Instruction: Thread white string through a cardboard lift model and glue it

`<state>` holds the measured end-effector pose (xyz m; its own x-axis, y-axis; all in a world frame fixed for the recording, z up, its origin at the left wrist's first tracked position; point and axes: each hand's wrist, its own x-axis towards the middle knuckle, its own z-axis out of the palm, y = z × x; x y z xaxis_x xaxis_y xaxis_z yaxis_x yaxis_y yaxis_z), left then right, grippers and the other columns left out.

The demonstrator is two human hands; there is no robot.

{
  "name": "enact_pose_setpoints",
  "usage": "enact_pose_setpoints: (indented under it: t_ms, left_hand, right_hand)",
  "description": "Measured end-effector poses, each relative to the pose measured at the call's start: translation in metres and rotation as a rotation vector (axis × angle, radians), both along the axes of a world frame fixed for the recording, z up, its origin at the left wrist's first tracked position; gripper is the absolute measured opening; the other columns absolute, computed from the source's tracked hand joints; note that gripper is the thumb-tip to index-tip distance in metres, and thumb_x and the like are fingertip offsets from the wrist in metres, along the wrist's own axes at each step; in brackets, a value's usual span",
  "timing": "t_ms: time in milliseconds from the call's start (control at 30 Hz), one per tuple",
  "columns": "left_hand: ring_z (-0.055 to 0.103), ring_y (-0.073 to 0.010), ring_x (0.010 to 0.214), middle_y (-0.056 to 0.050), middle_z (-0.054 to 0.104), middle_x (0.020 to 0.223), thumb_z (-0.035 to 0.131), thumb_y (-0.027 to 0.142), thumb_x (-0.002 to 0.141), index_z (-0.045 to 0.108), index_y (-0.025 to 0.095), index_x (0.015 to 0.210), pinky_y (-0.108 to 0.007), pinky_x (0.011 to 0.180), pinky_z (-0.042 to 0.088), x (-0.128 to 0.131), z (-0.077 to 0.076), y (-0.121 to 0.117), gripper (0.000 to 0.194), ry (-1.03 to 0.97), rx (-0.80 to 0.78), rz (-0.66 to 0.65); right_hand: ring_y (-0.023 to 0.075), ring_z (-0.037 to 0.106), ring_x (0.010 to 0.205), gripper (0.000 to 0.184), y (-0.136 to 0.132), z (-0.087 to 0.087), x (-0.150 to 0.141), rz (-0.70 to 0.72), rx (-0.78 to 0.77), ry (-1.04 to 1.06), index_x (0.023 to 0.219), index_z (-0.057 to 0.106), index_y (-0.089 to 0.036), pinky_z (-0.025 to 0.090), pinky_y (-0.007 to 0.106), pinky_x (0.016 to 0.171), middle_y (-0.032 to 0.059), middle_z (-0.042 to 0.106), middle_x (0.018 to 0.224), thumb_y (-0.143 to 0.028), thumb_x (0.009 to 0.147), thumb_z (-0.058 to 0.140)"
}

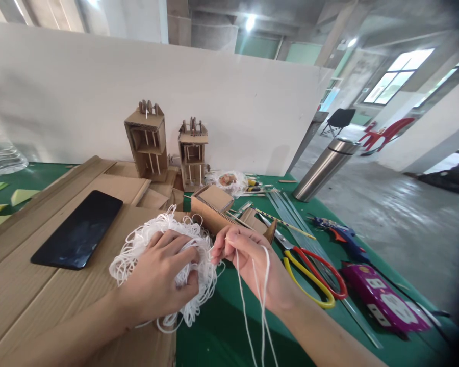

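A tangled bundle of white string point(132, 255) lies on the flat cardboard, partly over its right edge. My left hand point(162, 272) presses on top of the bundle, fingers curled into the loops. Just right of it, my right hand point(252, 260) pinches white string between thumb and fingers. Several strands point(263, 306) hang down from that hand in front of the green table. Scissors point(309, 275) with red and yellow handles lie behind my right wrist.
A black phone point(78, 232) rests on the cardboard sheet point(34, 306) at left. Two cardboard towers point(147, 148) stand behind. To the right are a steel flask point(325, 171), a blue glue gun point(340, 234), clear sticks point(361, 323) and a purple packet point(384, 300).
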<state>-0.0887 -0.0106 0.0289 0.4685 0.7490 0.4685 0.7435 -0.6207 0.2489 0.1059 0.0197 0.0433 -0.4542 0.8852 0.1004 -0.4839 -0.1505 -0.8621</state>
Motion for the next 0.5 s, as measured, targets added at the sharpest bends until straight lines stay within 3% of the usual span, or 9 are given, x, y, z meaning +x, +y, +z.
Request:
enact_pose_setpoints:
  t_ms: [67,200,367,500]
  left_hand:
    - [0.052,-0.0248,0.083,-0.004,0.062,0.085,0.058,0.018,0.08,0.058,0.02,0.083,-0.041,0.077,0.038,-0.0007,-0.0006,0.0004,0.003,0.003,-0.005,-0.009]
    - [0.054,-0.0273,0.087,-0.005,0.065,0.091,0.066,0.038,0.086,0.058,0.02,0.086,-0.043,0.078,0.038,-0.0015,-0.0051,0.0011,0.02,0.018,0.015,-0.016]
    - [0.055,-0.0244,0.086,-0.004,0.065,0.093,0.056,0.022,0.089,0.056,0.02,0.085,-0.04,0.078,0.039,0.0,-0.0089,0.0019,0.004,-0.013,0.028,-0.031]
    - [0.055,-0.0234,0.088,-0.004,0.067,0.098,0.056,0.018,0.088,0.059,0.022,0.089,-0.039,0.08,0.04,0.0007,-0.0098,0.0028,0.005,-0.009,0.031,-0.052]
  right_hand:
    - [0.0131,0.062,0.069,0.024,0.0017,-0.0016,-0.0004,-0.013,0.002,0.019,0.062,0.064,-0.017,0.051,0.028,0.07,0.0009,0.064,0.076,-0.025,0.084,0.065]
    - [0.0138,0.063,0.069,0.025,0.0033,-0.003,-0.0003,0.001,-0.001,0.023,0.062,0.063,-0.017,0.052,0.03,0.07,0.0015,0.064,0.078,-0.029,0.084,0.067]
    - [0.0144,0.063,0.069,0.026,0.0031,-0.0023,0.0033,0.039,0.011,0.078,0.062,0.064,-0.017,0.054,0.03,0.068,0.0022,0.064,0.079,-0.03,0.084,0.068]
    - [0.0143,0.063,0.069,0.026,0.0044,-0.0019,0.0087,0.026,0.017,0.095,0.063,0.066,-0.018,0.055,0.031,0.067,0.0022,0.064,0.081,-0.032,0.084,0.069]
